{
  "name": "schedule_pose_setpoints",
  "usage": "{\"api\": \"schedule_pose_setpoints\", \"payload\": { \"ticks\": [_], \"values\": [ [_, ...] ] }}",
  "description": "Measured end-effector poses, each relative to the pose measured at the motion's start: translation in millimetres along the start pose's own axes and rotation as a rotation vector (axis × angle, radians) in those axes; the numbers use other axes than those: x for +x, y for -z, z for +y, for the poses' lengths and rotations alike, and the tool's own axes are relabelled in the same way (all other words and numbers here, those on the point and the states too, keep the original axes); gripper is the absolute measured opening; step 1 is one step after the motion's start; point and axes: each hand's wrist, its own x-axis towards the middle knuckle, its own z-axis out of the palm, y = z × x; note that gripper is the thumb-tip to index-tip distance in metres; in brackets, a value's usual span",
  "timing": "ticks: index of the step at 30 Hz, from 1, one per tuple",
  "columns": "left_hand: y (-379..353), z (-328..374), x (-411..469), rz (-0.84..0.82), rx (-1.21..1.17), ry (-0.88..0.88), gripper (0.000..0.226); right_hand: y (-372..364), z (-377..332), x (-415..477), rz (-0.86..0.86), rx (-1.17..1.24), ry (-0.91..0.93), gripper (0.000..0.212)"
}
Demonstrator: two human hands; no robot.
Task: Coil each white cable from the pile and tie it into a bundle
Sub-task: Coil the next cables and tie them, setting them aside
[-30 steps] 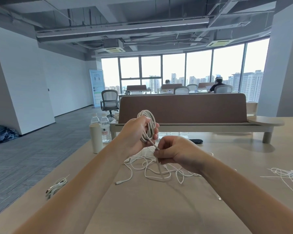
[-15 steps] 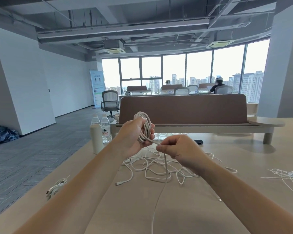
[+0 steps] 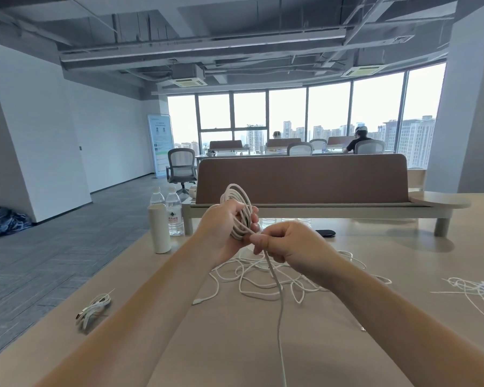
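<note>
Head view: my left hand (image 3: 221,227) grips the coil (image 3: 239,210) of white cable, holding it upright above the middle of the worktop (image 3: 235,344), with my fingers curled round the gathered loops. My right hand (image 3: 288,244) is just beside it. Its thumb and fingers pinch the loose tail (image 3: 280,317) where the cable leaves the coil. From that pinch the tail drops and runs to the near edge of the worktop, then out of view.

Below both hands, the pile (image 3: 263,277) of uncoiled cables sprawls in a tangle at the middle of the worktop. One finished bundle (image 3: 94,310) lies by the left edge. Thin white strands (image 3: 470,287), ties by the look of them, lie near the right edge. Two water bottles (image 3: 175,212) stand at the far left edge.

I judge the cable to be light, soft and a little springy, with a smooth jacket that slides easily. The loops will want to fan open unless I keep them clamped where they cross. I would hold the tail close to the coil, so each wrap lies tight. I would also keep my grip off the stiffer plug ends.
</note>
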Motion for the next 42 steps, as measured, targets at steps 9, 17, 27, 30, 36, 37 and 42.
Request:
{"api": "schedule_pose_setpoints", "payload": {
  "ticks": [9, 17, 27, 30, 36, 37, 42],
  "values": [
    [10, 16, -3, -0.04, -0.001, 0.009, 0.027, 10, 13, 4, -0.214, 0.61, -0.095, 0.023],
    [11, 20, -6, -0.052, 0.015, -0.018, 0.027, 11, 17, 2, -0.328, 0.355, -0.171, 0.023],
    [18, 21, -11, -0.047, 0.128, -0.028, 0.023, 14, 22, 11, -0.034, 0.205, -0.249, 0.02],
    [13, 17, -14, -0.028, 0.388, -0.052, 0.019, 14, 19, 14, 0.098, 0.181, -0.243, 0.02],
    [4, 6, -16, -0.085, 0.562, -0.039, 0.014, 8, 9, 19, 0.285, 0.104, -0.199, 0.018],
    [3, 4, -15, -0.096, 0.567, -0.038, 0.016, 8, 7, 18, 0.297, 0.089, -0.187, 0.019],
    [3, -1, -14, -0.145, 0.573, -0.035, 0.019, 7, 0, 17, 0.301, -0.026, -0.145, 0.023]
  ]
}}
